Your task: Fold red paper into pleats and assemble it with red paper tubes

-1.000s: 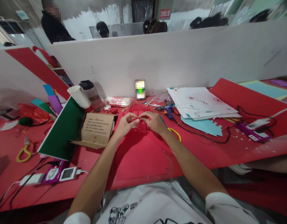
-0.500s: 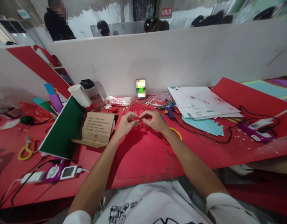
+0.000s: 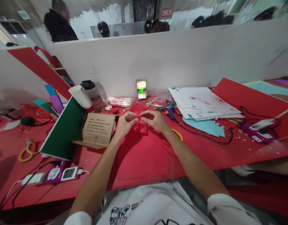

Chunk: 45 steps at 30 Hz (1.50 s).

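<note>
My left hand (image 3: 127, 122) and my right hand (image 3: 155, 120) meet over the middle of the red table. Each is closed in a pinch on a piece of folded red paper (image 3: 142, 127), one hand at either side of it. Pleats show in the red paper (image 3: 138, 108) just beyond my fingertips; I cannot tell whether it is the same piece. Beneath my hands and forearms lies a flat sheet of red paper (image 3: 144, 159). Yellow-handled scissors (image 3: 178, 134) are partly hidden by my right forearm.
Left of my hands stand a cardboard box (image 3: 97, 128), a green board (image 3: 64, 132) and a water bottle (image 3: 92, 95). A phone (image 3: 141, 89) leans against the white partition. To the right are a blue glue gun (image 3: 169, 110), its black cord and white printed sheets (image 3: 202, 101).
My fingers have shifted slightly on the red paper, and my left fingers lie a little flatter. More of the folded paper shows below my hands.
</note>
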Each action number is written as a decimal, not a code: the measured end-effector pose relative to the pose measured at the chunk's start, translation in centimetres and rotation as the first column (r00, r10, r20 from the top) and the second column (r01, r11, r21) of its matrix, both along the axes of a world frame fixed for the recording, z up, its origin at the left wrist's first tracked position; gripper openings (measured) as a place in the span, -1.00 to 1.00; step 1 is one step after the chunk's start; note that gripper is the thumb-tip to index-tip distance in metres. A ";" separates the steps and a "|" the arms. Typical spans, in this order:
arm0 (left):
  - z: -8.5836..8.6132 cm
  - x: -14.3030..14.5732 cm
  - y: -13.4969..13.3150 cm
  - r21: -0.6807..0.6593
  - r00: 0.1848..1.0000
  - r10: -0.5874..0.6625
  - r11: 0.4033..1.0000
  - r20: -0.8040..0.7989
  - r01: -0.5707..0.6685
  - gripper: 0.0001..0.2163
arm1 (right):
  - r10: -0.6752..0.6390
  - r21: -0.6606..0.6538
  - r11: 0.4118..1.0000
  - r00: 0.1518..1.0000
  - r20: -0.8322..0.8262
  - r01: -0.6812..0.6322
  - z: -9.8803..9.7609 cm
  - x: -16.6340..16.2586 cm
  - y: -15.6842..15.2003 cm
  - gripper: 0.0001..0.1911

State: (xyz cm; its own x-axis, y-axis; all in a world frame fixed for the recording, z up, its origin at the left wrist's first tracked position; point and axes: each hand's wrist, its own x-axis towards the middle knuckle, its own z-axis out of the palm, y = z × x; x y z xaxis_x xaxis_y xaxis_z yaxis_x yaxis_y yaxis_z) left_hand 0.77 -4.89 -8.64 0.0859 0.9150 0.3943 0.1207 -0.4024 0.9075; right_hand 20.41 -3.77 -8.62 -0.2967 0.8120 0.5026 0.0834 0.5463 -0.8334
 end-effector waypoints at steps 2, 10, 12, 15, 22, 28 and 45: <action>0.1 0.0 -0.1 0.026 1.000 0.003 1.000 -0.011 -0.002 -0.81 | -0.022 -0.016 1.000 0.999 -0.023 0.021 -0.2 0.0 0.2 -0.82; 0.3 0.0 -0.4 0.029 0.996 0.016 0.999 -0.087 -0.013 -0.81 | -0.065 -0.025 0.998 0.998 -0.019 0.064 0.0 0.1 0.2 -0.83; 0.2 0.0 -0.4 0.027 0.997 0.010 1.000 -0.083 -0.008 -0.81 | -0.072 -0.023 0.997 0.997 -0.015 0.072 0.0 0.1 0.2 -0.83; 0.2 0.0 -0.3 0.033 0.996 0.009 0.999 -0.087 -0.006 -0.82 | -0.073 -0.017 0.997 0.997 -0.006 0.073 -0.1 0.2 0.3 -0.84; -0.2 0.1 -0.3 0.030 0.981 0.026 0.999 -0.192 -0.020 -0.87 | -0.081 0.035 0.996 0.991 0.110 0.077 0.2 0.1 0.1 -0.88; -0.3 0.1 -0.4 0.067 0.955 0.045 0.997 -0.294 -0.026 -0.88 | -0.125 0.148 0.985 0.967 0.221 0.093 0.8 -0.2 -0.7 -0.88; -0.3 0.3 -0.2 -0.023 0.981 -0.042 0.999 -0.190 0.038 -0.82 | -0.064 0.008 0.998 0.977 0.206 0.063 0.5 -0.2 -0.1 -0.78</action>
State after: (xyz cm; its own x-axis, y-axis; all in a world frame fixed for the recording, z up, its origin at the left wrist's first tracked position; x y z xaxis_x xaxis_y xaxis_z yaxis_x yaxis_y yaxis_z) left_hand 1.10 -5.05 -8.95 0.1942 0.9167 0.3493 0.2758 -0.3927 0.8773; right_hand 20.25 -3.90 -8.17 -0.3417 0.8318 0.4374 0.2875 0.5357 -0.7940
